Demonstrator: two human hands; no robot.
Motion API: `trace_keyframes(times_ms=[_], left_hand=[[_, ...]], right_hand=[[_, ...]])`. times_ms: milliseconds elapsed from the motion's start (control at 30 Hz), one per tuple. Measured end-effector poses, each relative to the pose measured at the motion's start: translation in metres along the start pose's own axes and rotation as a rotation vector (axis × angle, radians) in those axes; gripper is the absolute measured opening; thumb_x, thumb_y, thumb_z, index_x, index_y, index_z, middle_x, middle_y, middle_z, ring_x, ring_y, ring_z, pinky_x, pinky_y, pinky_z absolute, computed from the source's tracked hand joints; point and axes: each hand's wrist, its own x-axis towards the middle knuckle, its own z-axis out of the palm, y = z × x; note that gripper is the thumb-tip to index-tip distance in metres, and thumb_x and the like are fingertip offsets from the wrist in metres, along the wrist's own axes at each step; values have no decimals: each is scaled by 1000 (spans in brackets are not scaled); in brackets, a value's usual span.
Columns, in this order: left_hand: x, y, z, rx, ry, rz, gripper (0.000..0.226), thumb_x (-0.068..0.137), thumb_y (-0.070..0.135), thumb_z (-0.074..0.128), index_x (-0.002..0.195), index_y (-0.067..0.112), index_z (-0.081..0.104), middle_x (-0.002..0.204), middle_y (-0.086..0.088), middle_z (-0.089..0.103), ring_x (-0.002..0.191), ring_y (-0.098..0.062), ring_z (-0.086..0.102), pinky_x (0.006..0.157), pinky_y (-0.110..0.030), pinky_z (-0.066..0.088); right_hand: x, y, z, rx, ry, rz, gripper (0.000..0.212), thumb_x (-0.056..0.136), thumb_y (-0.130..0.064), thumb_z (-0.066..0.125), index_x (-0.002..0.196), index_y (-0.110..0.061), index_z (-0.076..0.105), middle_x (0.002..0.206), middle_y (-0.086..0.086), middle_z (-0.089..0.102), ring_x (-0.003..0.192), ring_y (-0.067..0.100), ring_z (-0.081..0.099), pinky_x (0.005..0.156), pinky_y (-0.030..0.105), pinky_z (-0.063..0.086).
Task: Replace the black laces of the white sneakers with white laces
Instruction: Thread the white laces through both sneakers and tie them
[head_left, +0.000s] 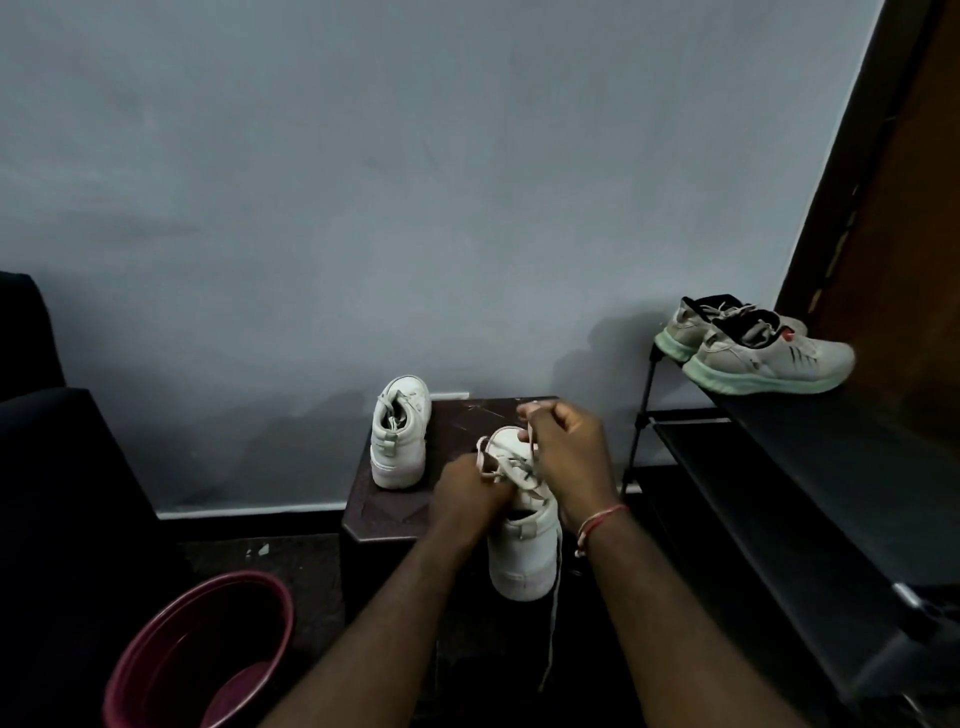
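Near white sneaker (522, 545) sits at the front edge of the dark surface (395, 506) — left hand (467, 493) has its grip clamped on the white lace (483, 465) by the eyelets, right hand (566, 452) pinching the same lace higher up. Other sneaker (400, 436) stands to the left.

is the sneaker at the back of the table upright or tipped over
Upright: the white sneaker stands on its sole on the small table, heel toward the camera.

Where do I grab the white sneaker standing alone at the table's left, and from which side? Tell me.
Grip the lone sneaker by its heel collar, coming from above on the near side: its heel faces the camera, its mouth opens upward, and it stands free on the table.
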Motion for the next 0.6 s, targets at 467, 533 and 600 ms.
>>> trace_keyframes(times_ms=[467, 533, 600], left_hand=[[7, -18, 7, 20, 130, -64, 23, 86, 30, 51, 87, 13, 65, 92, -9, 70, 91, -31, 63, 74, -34, 44], [4, -19, 5, -85, 101, -84, 30, 81, 38, 48, 85, 15, 66, 87, -5, 71, 87, -28, 65, 75, -34, 48], [6, -24, 5, -160, 77, -95, 31, 75, 42, 48, 80, 19, 67, 80, -3, 71, 86, -28, 67, 76, -38, 51]], right_hand=[[8, 29, 17, -779, -47, -62, 13, 81, -16, 57, 74, -15, 67, 79, 8, 72, 76, 30, 69, 71, 38, 56], [5, 29, 16, -885, -83, -112, 11, 82, -17, 59, 81, -15, 70, 85, 9, 72, 83, 30, 69, 74, 32, 54], [4, 31, 16, -983, -109, -161, 14, 84, -17, 59, 91, -16, 71, 96, 9, 71, 95, 31, 65, 76, 31, 50]])
